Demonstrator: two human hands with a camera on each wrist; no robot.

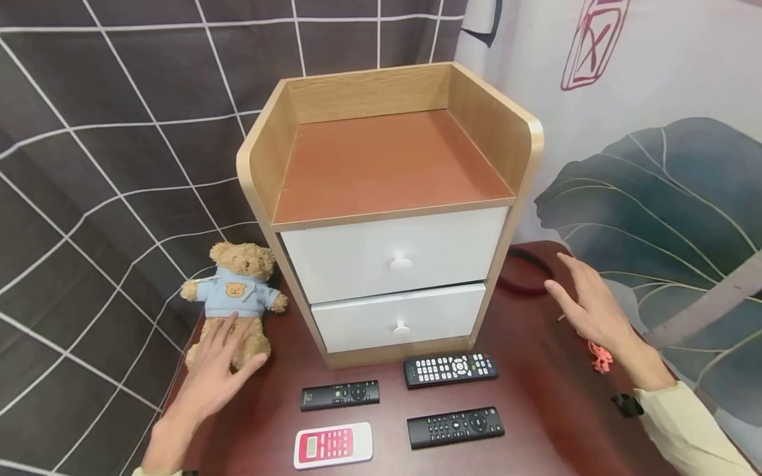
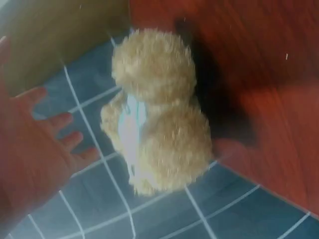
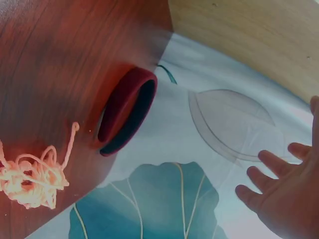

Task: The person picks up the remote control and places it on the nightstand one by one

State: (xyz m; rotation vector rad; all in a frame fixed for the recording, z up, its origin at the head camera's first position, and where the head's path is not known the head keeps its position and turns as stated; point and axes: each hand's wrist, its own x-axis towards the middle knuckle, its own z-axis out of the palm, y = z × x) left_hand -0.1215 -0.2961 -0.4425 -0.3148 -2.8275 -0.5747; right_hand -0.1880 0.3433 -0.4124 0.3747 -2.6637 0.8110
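A teddy bear [image 1: 235, 291] in a light blue shirt sits on the table left of the cabinet. My left hand [image 1: 208, 377] is held over its lower part with the fingers spread. In the left wrist view a gap shows between the left hand [image 2: 40, 144] and the bear [image 2: 174, 139]. On the other side, my right hand [image 1: 595, 307] hovers empty near a dark red headband [image 1: 514, 289]. The right wrist view shows that headband [image 3: 122, 99] apart from the right hand [image 3: 284, 194], with a tangled pink cord [image 3: 35, 179] nearby.
A wooden cabinet [image 1: 393, 165] with two white drawers stands at the back, both drawers pushed in or nearly so. In front lie three black remotes, one [image 1: 455, 426] nearest me, and a white and pink calculator-like device [image 1: 333, 445]. Curtains [image 1: 149, 86] hang behind.
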